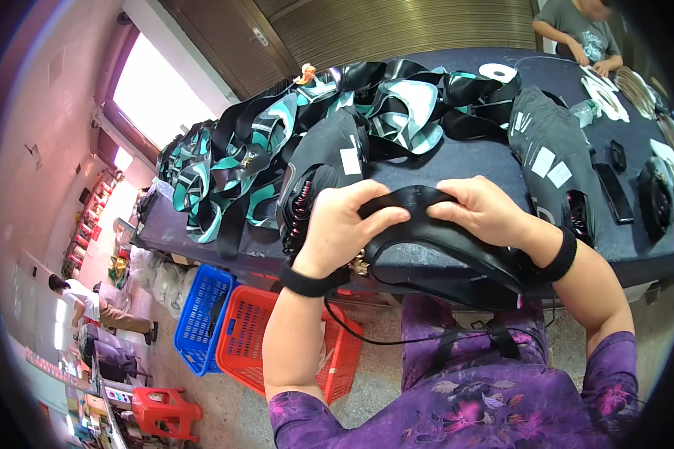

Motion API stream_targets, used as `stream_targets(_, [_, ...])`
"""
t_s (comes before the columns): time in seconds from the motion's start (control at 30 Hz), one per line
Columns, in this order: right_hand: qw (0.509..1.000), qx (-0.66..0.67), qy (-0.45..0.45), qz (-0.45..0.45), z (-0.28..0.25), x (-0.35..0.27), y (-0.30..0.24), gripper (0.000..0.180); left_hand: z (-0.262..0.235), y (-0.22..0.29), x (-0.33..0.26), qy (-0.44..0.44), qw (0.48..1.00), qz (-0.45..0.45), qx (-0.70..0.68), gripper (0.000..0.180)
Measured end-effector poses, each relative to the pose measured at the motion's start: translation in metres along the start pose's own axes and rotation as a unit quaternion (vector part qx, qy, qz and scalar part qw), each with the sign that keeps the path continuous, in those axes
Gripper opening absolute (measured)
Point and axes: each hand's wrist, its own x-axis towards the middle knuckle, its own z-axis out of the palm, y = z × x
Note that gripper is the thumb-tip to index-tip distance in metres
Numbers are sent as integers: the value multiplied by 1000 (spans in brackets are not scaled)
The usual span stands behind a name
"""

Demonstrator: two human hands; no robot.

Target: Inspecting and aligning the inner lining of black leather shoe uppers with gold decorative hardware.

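Black curved piece point(442, 238) is being held at the near edge of the bench point(464, 159), left hand point(338, 223) and right hand point(493, 214) both pinching its top strip. Work on it is seemingly going on, its finish hard to judge; left stack point(328, 144) and right stack point(538, 138) are lying unheld.

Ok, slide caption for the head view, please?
Left hand and right hand pinch a black shoe upper at a dark worktable heaped with black-and-teal uppers.

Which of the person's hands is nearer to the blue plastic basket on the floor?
Left. The left hand is higher than the blue plastic basket and to its right, pinching a black piece; the right hand pinches the same piece farther right.
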Motion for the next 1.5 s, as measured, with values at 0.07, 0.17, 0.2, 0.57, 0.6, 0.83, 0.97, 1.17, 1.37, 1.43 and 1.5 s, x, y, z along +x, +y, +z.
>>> stream_targets(0.07, [998, 28, -16, 52, -7, -12, 1, 21, 16, -1, 5, -7, 999, 3, -36, 21])
stream_targets(0.17, [980, 160, -18, 115, -13, -34, 12, 23, 31, 7, 7, -37, 996, -18, -84, 17])
stream_targets(0.2, [980, 157, -12, 118, -17, -41, 13, 23, 35, 8, 8, -40, 995, -13, -87, 17])
stream_targets(0.57, [858, 370, 342, 97, -107, -146, 4, 21, 61, -41, -6, 34, 937, -167, -304, 14])
stream_targets(0.6, [872, 325, 362, 53, -124, -157, 1, 24, 65, -45, -10, 33, 936, -177, -302, 13])
stream_targets(0.83, [842, 301, 443, -60, -290, -305, 64, 26, 60, -95, -61, 43, 930, -246, -271, 14])
stream_targets(0.97, [654, -132, 707, 237, -319, -397, 147, 36, 66, -106, -72, 43, 924, -309, -222, 13])
stream_targets(1.17, [466, 56, 829, 305, -304, -474, 271, 39, 80, -108, -92, 21, 908, -346, -234, 17])
stream_targets(1.37, [481, -112, 793, 358, -317, -440, 280, 36, 82, -96, -45, 34, 926, -274, -256, 17])
stream_targets(1.43, [448, -151, 780, 411, -328, -474, 289, 40, 92, -102, -18, 46, 956, -222, -185, 19])
stream_targets(1.5, [495, -141, 762, 393, -344, -522, 301, 37, 93, -116, 9, 72, 974, -178, -119, 22])
